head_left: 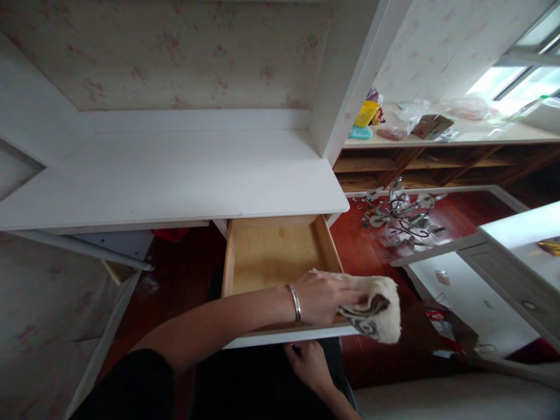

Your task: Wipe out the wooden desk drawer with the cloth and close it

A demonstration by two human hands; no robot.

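Observation:
My left hand (pixel 321 297), with a silver bangle at the wrist, reaches across the front of an open drawer (pixel 266 251). It grips a cream cloth (pixel 387 303) with a dark pattern, which lies over the drawer's right side near the front corner and hangs beyond it. The drawer has a bare light-wood inside and a white front edge. Just below that front, my right hand (pixel 310 366) is closed with its fingers curled. Whatever it may hold is hidden from above.
A white desk top (pixel 196 175) extends above the drawer. On the red floor to the right lies a dismantled chandelier (pixel 402 216). A low wooden shelf unit (pixel 420 160) carries bags and a box. White furniture (pixel 494 291) stands at far right.

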